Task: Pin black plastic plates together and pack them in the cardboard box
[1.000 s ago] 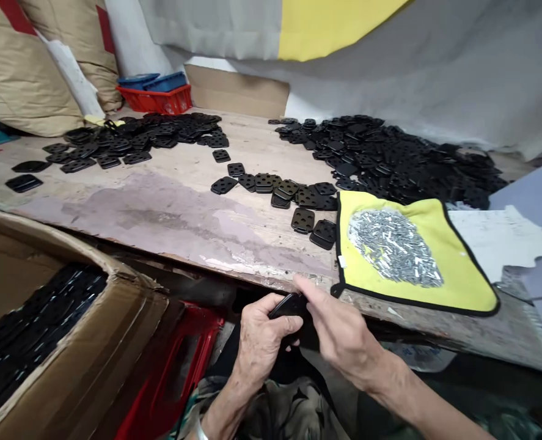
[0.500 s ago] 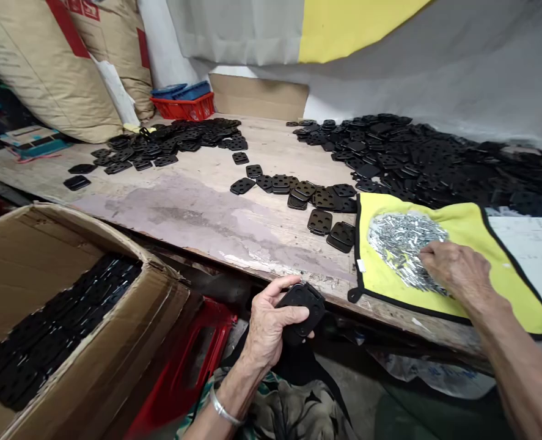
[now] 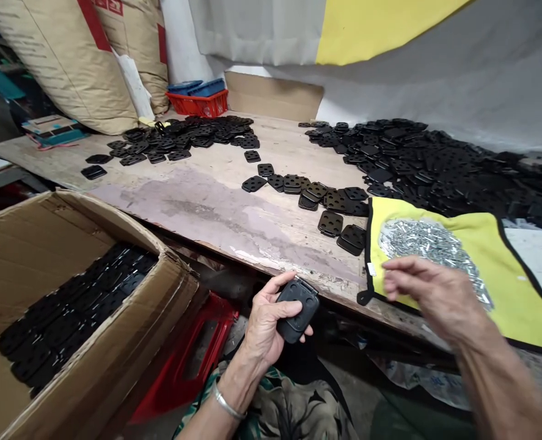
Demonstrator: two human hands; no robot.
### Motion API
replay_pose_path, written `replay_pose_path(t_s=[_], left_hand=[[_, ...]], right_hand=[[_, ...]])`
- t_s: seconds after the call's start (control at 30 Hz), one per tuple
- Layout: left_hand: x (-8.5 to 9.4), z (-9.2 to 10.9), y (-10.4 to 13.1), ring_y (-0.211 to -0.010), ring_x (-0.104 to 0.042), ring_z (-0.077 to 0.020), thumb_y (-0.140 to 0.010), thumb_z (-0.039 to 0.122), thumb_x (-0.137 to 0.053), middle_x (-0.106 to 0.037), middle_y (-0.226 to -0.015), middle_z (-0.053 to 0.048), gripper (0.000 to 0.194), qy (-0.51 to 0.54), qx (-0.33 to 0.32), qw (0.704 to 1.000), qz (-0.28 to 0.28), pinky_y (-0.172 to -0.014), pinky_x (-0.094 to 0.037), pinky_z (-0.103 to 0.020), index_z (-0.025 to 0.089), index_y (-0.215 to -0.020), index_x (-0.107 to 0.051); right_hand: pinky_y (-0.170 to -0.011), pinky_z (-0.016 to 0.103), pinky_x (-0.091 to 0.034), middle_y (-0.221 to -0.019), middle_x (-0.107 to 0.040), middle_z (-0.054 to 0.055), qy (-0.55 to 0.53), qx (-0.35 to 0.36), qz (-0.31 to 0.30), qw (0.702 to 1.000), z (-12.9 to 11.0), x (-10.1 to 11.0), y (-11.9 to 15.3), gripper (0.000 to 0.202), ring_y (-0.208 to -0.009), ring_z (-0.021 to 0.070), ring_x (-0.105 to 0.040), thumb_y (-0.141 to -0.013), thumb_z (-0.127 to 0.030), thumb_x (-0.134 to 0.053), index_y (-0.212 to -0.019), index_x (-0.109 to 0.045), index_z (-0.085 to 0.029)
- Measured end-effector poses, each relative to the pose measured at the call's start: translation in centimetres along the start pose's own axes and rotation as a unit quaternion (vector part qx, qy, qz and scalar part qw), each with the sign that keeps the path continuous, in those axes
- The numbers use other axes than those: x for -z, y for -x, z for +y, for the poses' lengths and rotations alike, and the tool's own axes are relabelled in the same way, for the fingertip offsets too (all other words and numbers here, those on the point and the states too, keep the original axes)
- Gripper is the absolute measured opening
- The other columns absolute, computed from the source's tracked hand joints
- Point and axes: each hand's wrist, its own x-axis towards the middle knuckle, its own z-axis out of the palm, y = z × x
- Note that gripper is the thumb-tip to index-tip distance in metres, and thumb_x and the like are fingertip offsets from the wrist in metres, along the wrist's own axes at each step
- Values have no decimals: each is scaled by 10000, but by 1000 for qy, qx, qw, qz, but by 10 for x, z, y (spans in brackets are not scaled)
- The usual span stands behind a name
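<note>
My left hand (image 3: 266,318) is wrapped round a black rounded-square plastic piece (image 3: 303,315), thumb across its face, just off the table's front edge. A hinge-like bar runs along the piece's upper side. Over the yellow cloth (image 3: 504,269) is my right hand (image 3: 435,293), its thumb and fingertips pinched together and slightly blurred. Anything between those fingertips is too small to make out. Small silvery metal pins (image 3: 426,241) lie heaped on the cloth, behind my right hand. Left of the cloth, similar black pieces (image 3: 330,223) form a loose row.
Large piles of black pieces (image 3: 403,153) cover the table's back right and back left. At lower left stands an open cardboard box (image 3: 161,287) holding more of them. A red basket (image 3: 201,104) with blue trays and big paper sacks (image 3: 64,61) stand behind. Below is a red stool (image 3: 197,360).
My right hand has lifted from the metal pins and moved left and nearer to me. My left hand still holds the black piece, now turned a little. The view has shifted slightly.
</note>
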Motion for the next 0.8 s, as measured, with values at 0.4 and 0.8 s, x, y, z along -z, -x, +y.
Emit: replay_pose_path(t_s=[0.4,0.8], left_hand=[[22,1,4,-410,-619,-176,-685,166,-653,-696,-683,-74,677,74,14,996,-37,-322,-457,-196,139,-1309,-392],[43,9,6,-422,-627,-166,-707,155,-643,-691,-701,-41,530,136,-17,989,-53,-330,-462,-193,176,-1208,-470]], right_hand=[[-470,167,-458,-747,-669,42,-359,-89,-84,925,-19,-134,34,283,-553,78,-554,-510,-234,-904,-730,-737,-177],[-561,240,-505,-699,-679,40,-160,-29,-53,985,-33,-163,41,335,-616,142,-605,-500,-267,-872,-780,-720,-163]])
